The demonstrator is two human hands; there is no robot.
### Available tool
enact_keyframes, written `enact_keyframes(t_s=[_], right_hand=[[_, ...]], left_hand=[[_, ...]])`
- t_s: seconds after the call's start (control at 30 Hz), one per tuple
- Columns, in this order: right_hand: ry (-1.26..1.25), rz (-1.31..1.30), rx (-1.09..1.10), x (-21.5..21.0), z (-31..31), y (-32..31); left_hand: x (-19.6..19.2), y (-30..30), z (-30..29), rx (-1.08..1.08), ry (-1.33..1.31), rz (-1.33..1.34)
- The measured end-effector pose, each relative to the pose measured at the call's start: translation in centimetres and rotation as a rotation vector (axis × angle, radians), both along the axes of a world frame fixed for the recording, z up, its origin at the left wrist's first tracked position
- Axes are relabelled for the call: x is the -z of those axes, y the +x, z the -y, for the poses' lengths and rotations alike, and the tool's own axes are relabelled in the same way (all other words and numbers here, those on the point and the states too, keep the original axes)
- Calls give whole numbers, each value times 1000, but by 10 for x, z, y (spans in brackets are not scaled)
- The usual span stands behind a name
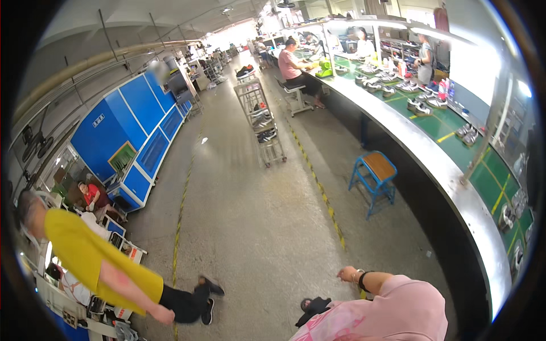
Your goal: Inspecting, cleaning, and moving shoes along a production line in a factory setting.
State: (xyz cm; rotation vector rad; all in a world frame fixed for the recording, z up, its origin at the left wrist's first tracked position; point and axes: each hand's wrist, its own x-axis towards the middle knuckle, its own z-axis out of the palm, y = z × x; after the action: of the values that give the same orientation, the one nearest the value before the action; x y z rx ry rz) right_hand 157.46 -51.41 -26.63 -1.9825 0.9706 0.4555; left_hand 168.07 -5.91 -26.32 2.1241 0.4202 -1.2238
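My right hand (347, 274) is at the lower right, in front of my pink sleeve (406, 304). A dark band and a bracelet circle its wrist. The fingers look loosely bent and apart, with nothing visible in them. The hand hangs over the grey floor (250, 227), beside a yellow-and-black floor line (321, 199), and touches nothing. A pink patterned garment (341, 324) and one dark shoe (307, 304) show below it. My left hand is out of the picture.
Shoes lie along a long green-topped workbench (443, 128) on the right. A blue-framed stool (380, 166) stands beside it. Ahead is a wheeled shoe rack (259, 116). A person in yellow (96, 256) walks at left, near a big blue machine (136, 128). Others sit farther off.
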Motion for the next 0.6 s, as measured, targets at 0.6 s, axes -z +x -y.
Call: enact_keyframes(t_s=[0.6], right_hand=[[16, -620, -410, 85, 259, 341]], left_hand=[[-34, 561, 279, 117, -99, 327]])
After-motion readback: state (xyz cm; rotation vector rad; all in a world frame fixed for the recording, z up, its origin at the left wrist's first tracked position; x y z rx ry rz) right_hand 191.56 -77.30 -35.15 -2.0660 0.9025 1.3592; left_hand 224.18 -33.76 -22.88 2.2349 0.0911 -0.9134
